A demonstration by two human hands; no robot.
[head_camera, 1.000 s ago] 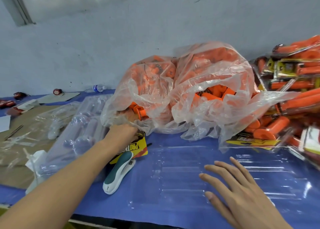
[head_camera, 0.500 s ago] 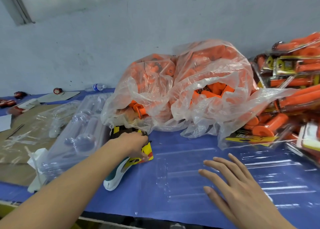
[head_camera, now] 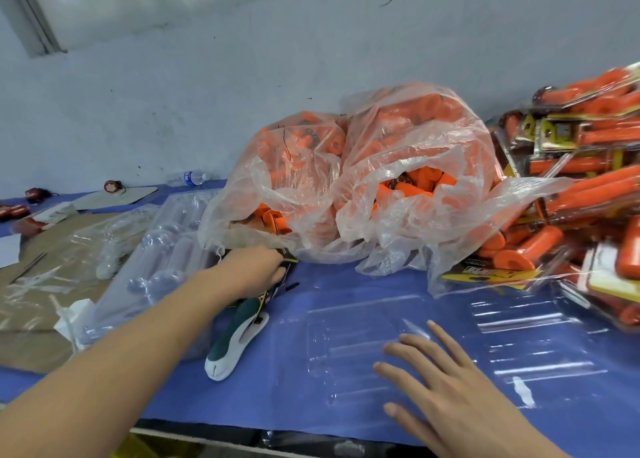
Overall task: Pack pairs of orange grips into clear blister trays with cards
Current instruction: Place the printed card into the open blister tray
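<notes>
Orange grips [head_camera: 408, 184] fill the bag [head_camera: 311, 198]. At its front edge, left hand [head_camera: 254, 270] pinches a card [head_camera: 288, 263]; before the bag, right hand [head_camera: 450, 392] lies spread on the tray [head_camera: 346, 336]. Next, likely: seat card in tray.

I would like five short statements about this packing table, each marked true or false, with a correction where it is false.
1. The right hand is open, fingers spread, over a clear tray. True.
2. The stapler is held in the right hand. False: it lies on the blue table cover, just below the left hand.
3. The water bottle stands upright. False: it lies on its side near the wall.
4. The left hand holds a yellow and black card at the foot of the plastic bags. True.
5. The clear tray under the right hand is filled with orange grips. False: it is empty. The loose grips are in the bags.
</notes>
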